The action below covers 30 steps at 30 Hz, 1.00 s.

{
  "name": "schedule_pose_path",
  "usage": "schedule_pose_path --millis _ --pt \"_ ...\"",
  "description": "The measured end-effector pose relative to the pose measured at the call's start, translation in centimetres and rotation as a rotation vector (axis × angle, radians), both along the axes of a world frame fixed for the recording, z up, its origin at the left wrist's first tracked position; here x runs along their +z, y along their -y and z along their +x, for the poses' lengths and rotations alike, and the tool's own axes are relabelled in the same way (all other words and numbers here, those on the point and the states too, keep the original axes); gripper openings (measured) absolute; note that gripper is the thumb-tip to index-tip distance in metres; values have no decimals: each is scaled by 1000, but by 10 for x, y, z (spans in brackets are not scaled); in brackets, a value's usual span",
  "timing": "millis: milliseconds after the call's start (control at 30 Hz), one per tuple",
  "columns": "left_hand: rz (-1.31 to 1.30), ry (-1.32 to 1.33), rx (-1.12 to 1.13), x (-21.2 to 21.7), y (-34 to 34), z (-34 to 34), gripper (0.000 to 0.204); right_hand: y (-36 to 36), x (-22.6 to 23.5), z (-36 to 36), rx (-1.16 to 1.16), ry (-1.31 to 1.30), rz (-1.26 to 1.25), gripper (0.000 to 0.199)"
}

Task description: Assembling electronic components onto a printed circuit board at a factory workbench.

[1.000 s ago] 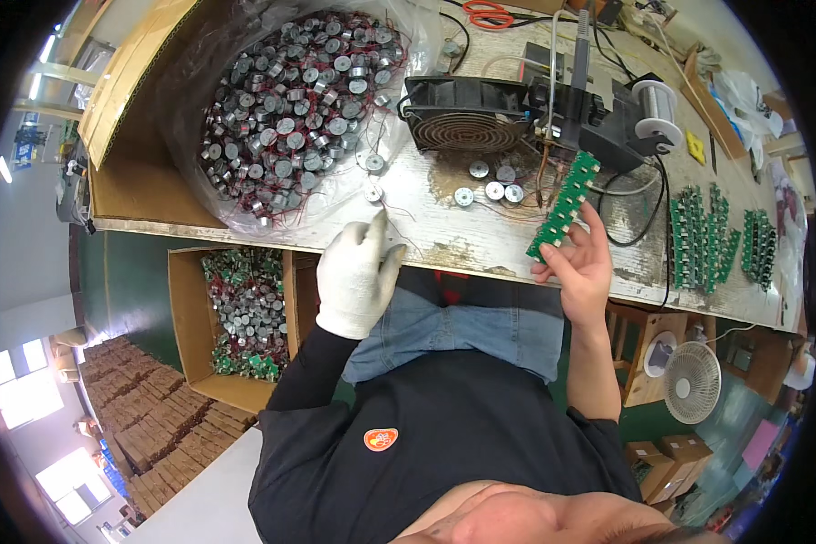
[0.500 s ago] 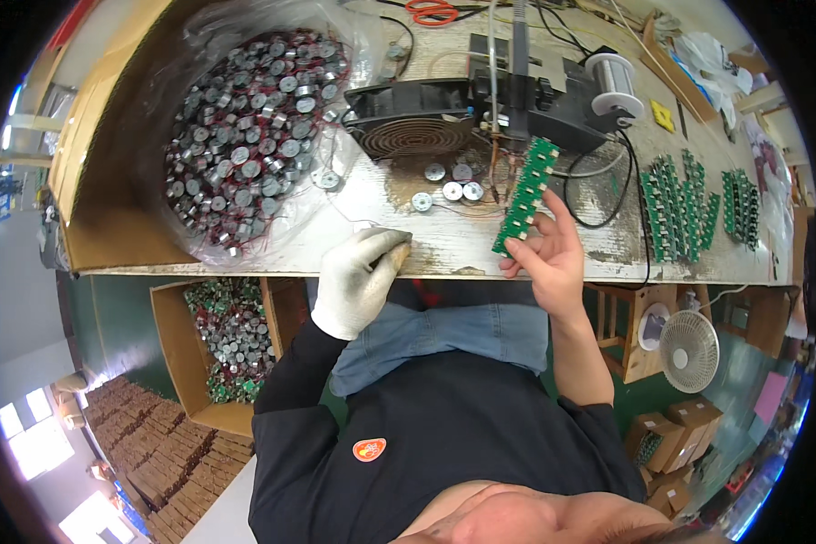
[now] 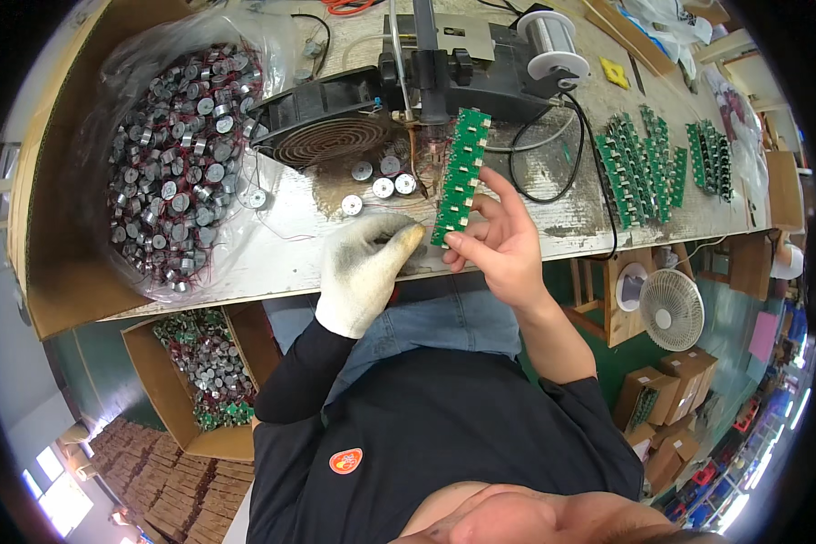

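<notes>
My right hand, bare, grips the lower end of a long green circuit board strip between thumb and fingers. The strip stands tilted over the table and carries a row of small pale parts. My left hand, in a white glove with stained fingertips, is pinched closed just left of the strip's lower end. What its fingertips hold, if anything, is too small to make out. Several small round silver motors lie on the table beyond my hands. Above the strip's top is the soldering stand.
A plastic-lined carton of wired motors fills the left side. A black fan sits behind the loose motors. Right of the stand are a solder wire spool, a black cable and rows of green boards.
My head view has shifted and turned, so the table appears moved leftward. The board strip is now more upright, and my left hand's fingertips have come closer to its lower end.
</notes>
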<state>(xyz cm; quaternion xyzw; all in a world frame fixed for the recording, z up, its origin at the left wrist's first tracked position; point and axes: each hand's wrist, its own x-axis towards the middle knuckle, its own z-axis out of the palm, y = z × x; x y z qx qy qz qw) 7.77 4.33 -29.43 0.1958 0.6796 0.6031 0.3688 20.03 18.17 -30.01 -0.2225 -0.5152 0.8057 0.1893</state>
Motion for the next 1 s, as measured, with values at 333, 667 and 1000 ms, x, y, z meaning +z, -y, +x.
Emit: schedule_pose_path --millis 333,667,1000 --pt "83 283 76 6 -13 -2 16 -1 -6 -3 -14 -51 -23 59" --pt "82 278 107 8 -15 -3 14 -1 -3 -7 -24 -78 -8 58" --pt "136 263 118 9 -14 0 12 -1 1 -7 -23 -73 8 58"
